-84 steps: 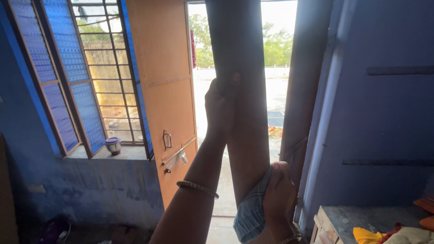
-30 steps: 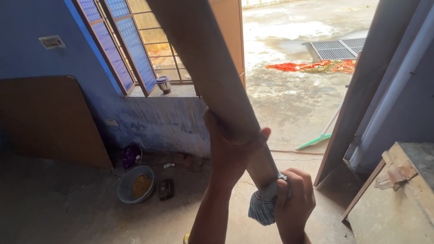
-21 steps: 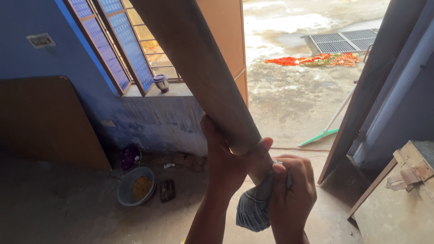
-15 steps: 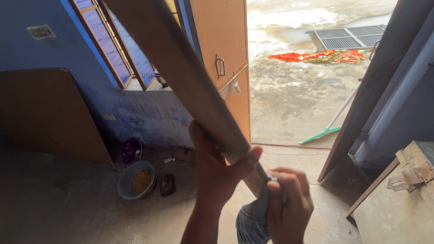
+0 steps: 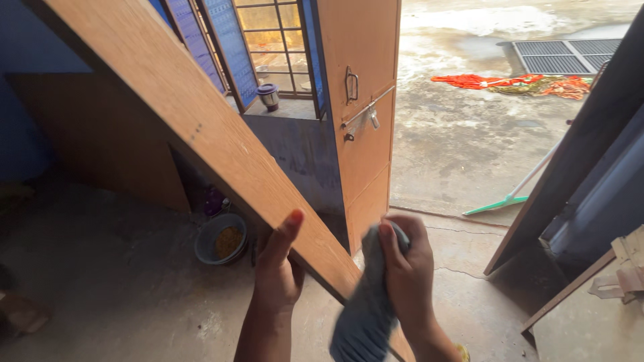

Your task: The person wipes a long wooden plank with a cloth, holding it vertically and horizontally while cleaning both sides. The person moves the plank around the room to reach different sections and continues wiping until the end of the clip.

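The left hand (image 5: 276,271) grips the lower edge of a slanted wooden plank (image 5: 201,134) from beneath, thumb raised against its face. Just right of it, the right hand (image 5: 406,275) is closed around a bluish-grey cloth (image 5: 365,308) pressed to the plank's lower end. Beyond the left hand a bowl (image 5: 221,239) sits on the floor; farther ahead stands an open orange door (image 5: 362,100), and right of the right hand lies a green-headed broom (image 5: 500,204).

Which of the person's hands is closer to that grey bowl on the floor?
The left. The left hand grips the wooden board just right of the grey bowl. The right hand, holding a grey cloth, is farther right, beyond the board's edge.
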